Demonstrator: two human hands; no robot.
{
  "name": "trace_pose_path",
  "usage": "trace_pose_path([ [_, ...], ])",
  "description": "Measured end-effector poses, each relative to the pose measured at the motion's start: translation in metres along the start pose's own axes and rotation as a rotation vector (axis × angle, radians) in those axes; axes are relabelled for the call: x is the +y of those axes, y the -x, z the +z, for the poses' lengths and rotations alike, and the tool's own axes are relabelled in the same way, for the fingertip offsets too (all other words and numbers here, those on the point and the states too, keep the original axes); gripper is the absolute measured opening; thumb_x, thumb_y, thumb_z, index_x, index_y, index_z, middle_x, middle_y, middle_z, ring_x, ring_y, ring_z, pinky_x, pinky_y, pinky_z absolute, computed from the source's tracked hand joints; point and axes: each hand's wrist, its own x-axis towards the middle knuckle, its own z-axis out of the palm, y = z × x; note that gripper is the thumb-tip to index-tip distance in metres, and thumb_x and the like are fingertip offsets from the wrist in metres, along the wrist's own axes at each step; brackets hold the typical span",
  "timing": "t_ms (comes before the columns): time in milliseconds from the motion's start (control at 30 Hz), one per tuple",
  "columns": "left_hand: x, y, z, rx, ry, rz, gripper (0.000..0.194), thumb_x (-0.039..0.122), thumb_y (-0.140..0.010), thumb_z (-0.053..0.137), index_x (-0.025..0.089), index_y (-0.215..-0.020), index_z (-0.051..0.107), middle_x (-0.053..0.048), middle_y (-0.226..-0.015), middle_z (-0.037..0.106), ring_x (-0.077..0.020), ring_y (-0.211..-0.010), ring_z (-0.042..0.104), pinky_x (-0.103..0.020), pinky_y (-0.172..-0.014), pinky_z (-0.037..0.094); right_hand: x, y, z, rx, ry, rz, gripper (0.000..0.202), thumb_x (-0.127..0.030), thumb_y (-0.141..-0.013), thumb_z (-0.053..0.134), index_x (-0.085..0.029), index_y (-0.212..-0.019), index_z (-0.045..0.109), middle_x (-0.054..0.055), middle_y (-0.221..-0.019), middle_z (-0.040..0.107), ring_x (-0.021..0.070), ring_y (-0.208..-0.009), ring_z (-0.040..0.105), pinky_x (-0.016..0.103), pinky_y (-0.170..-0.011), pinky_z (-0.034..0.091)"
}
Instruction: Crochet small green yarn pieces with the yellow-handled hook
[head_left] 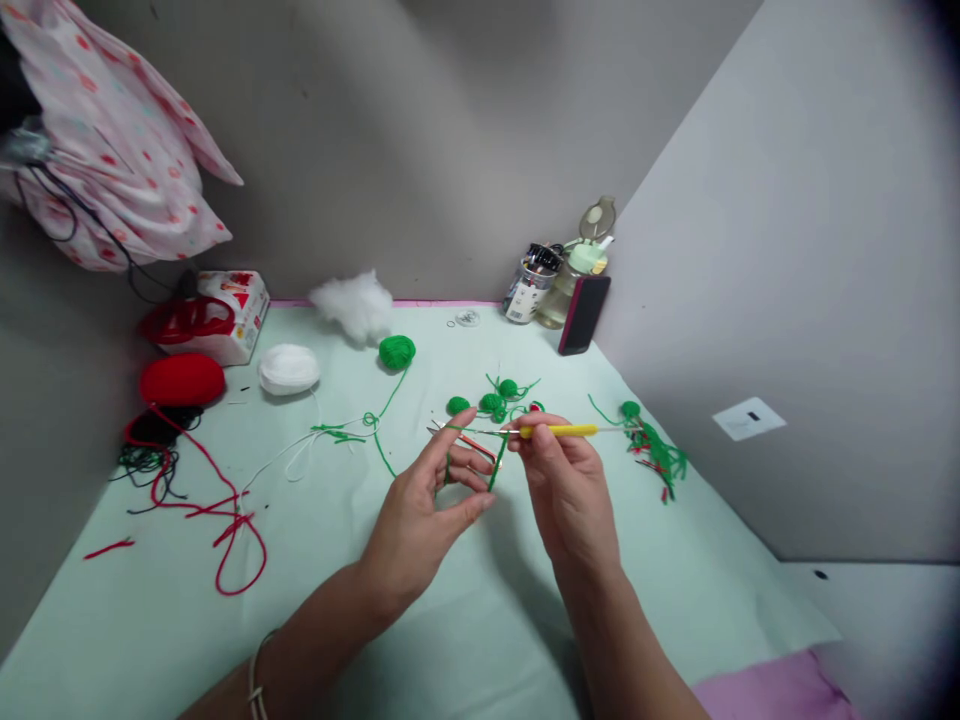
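Observation:
My right hand [571, 490] grips a crochet hook [564, 431] by its yellow handle, with the metal tip pointing left toward my other hand. Green yarn [497, 462] runs from the hook down to my left hand [424, 510], where thumb and fingertips pinch its end. The strand also passes over the raised left index finger and between the fingers. From there it trails back to a green yarn ball [397, 352]. Just beyond my hands lie scissors [471, 444], partly hidden by the left fingers, and several small green crocheted balls [493, 403].
At left are a red yarn ball [183, 380] with loose strands, a white yarn ball [289, 369] and a tissue box [244, 310]. White stuffing [356, 305] sits at the back. A pen can [528, 290], bottle and phone [585, 315] stand back right; green scraps [661, 455] lie right.

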Motion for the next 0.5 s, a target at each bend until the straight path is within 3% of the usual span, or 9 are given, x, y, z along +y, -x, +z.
trace_pose_path([
  [167, -0.003, -0.005, -0.002, -0.137, 0.074, -0.108, 0.088, 0.013, -0.073, 0.086, 0.026, -0.154, 0.054, -0.003, -0.103, 0.069, -0.0176, -0.085, 0.067, -0.036, -0.084, 0.054, 0.006, -0.005, 0.000, 0.026, -0.073, 0.146, 0.022, -0.044, -0.082, 0.087, -0.023, -0.087, 0.083, 0.001, -0.088, 0.075, 0.0124, -0.073, 0.068, 0.027, -0.071, 0.058],
  [267, -0.001, -0.004, -0.005, -0.153, 0.108, -0.110, 0.074, 0.018, -0.076, 0.088, 0.024, -0.145, 0.062, -0.006, -0.107, 0.073, -0.0229, -0.102, 0.070, -0.038, -0.094, 0.052, 0.006, -0.002, 0.002, 0.024, -0.058, 0.128, 0.022, -0.043, -0.083, 0.086, -0.023, -0.089, 0.083, 0.003, -0.091, 0.077, 0.0133, -0.073, 0.068, 0.029, -0.072, 0.060],
  [367, 0.004, -0.001, -0.006, -0.055, 0.156, -0.053, 0.049, 0.028, -0.086, 0.085, 0.026, -0.133, 0.071, -0.005, -0.110, 0.076, -0.0241, -0.112, 0.069, -0.037, -0.101, 0.047, 0.001, 0.006, 0.006, 0.010, 0.012, 0.033, 0.019, -0.041, -0.088, 0.082, -0.023, -0.088, 0.083, 0.004, -0.094, 0.080, 0.0165, -0.078, 0.071, 0.033, -0.076, 0.062],
  [500, 0.013, 0.003, -0.004, 0.022, 0.212, -0.032, 0.045, 0.031, -0.083, 0.088, 0.024, -0.126, 0.077, 0.000, -0.092, 0.074, -0.0197, -0.093, 0.067, -0.031, -0.083, 0.047, -0.006, 0.019, 0.015, -0.062, 0.221, -0.212, 0.014, -0.032, -0.096, 0.072, -0.025, -0.093, 0.083, 0.004, -0.090, 0.081, 0.0195, -0.081, 0.074, 0.034, -0.073, 0.063],
])
